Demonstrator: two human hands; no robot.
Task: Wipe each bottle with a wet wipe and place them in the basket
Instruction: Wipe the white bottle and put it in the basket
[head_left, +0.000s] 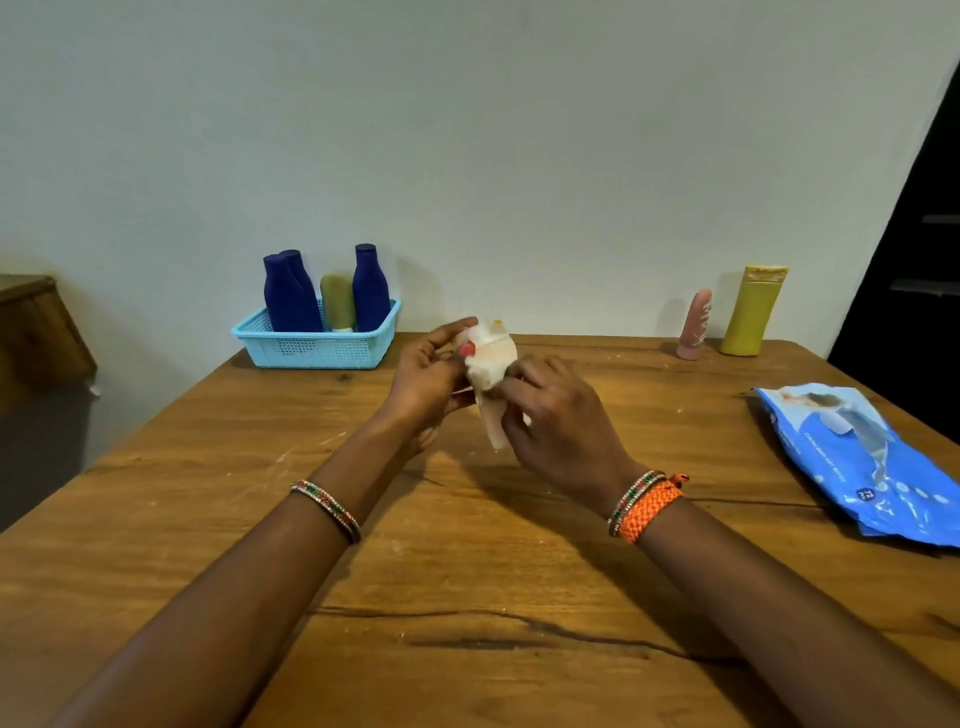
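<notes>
Both hands work above the middle of the tabletop (467, 545). The left hand (426, 384) is closed around a small pale bottle (491, 353) with a red spot near its top, and the right hand (556, 415) presses a wet wipe (493, 431) against it with bent fingers; the wipe hangs down a little under the bottle. To do this step well, I think the left hand should turn the bottle slowly while the right one slides the wipe along the whole side — also the cap and the bottom, which are easy to forget.

The blue basket (311, 351) stands at the far left edge by the wall and already holds three dark blue bottles (291, 296) and one olive one (337, 301). Free room inside seems small, at the front right only. A pink bottle (694, 325) and a yellow bottle (750, 312) wait far right, well apart from the basket. The wipes pack (857, 457) lies at the right edge — the way to the basket is open.
</notes>
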